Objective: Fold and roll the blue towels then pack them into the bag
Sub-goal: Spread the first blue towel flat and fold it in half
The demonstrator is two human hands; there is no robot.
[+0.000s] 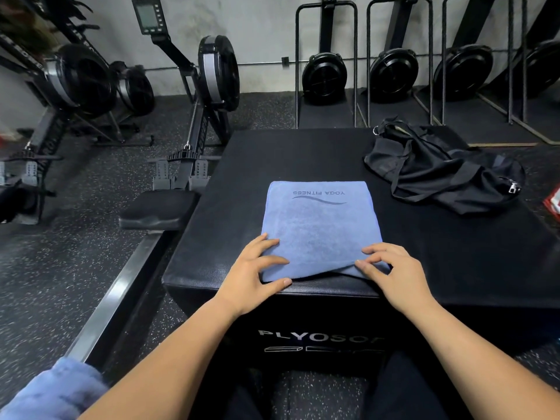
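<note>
The left hand lay open on the near left corner of the blue towel, fingers spread and fairly straight on the cloth, thumb running along its near edge. The right hand was at the near right corner with its fingers bent, thumb and fingertips pinching the towel's near edge. Between the two hands that edge was lifted slightly off the surface, leaving a dark gap beneath it.

At the lower left corner of the view, below the left forearm, sat a second blue towel in a soft bundle; whether it was rolled or only bunched could not be told.

The blue towel was folded into a flat rectangle near the front edge of the surface, a black padded box with white lettering on its front face. The towel's far end bore the words YOGA FITNESS, printed upside down to the viewer, over a wavy line.

Further back and to the right, well apart from the towel, the bag lay crumpled on the same surface, black, with a metal ring at its far end and a zipper pull at its right end.

Left of the box, a rowing machine stood on the speckled rubber floor, its seat just beside the box. More rowers were stored upright along the back wall.
</note>
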